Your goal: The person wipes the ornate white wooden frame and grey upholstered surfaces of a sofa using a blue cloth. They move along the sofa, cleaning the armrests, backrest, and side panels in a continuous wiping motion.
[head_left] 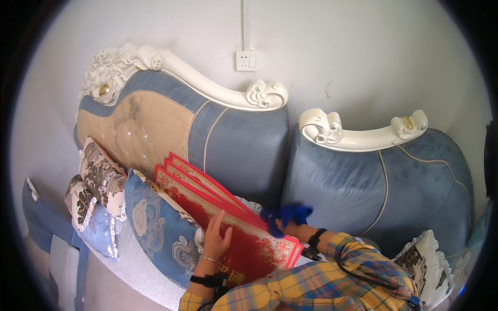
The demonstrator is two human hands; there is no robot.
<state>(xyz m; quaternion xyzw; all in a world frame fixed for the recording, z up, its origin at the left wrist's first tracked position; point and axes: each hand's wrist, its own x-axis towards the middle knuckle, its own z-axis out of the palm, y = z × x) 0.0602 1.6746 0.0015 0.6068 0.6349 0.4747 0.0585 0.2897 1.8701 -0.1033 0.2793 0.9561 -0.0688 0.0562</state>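
Several red boards (207, 199) with gold and white patterned borders lean together on the sofa in front of me. My left hand (216, 239) rests against the face of the nearest board, fingers stretched upward and thumb apart. A dark blue cloth (295, 211) is bunched in my right hand (290, 228), at the upper right part of the boards. The right fingers are partly hidden by the cloth. Touching the boards on the left is a blue cushion (150, 223) with a pale floral pattern.
The blue and tan sofa back (238, 150) has carved cream trim (197, 85). More cushions (101, 179) are piled at the left, and a frilled patterned cushion (428, 264) lies at the right. A quilted white seat cover (148, 277) shows below. A socket (248, 61) is on the wall.
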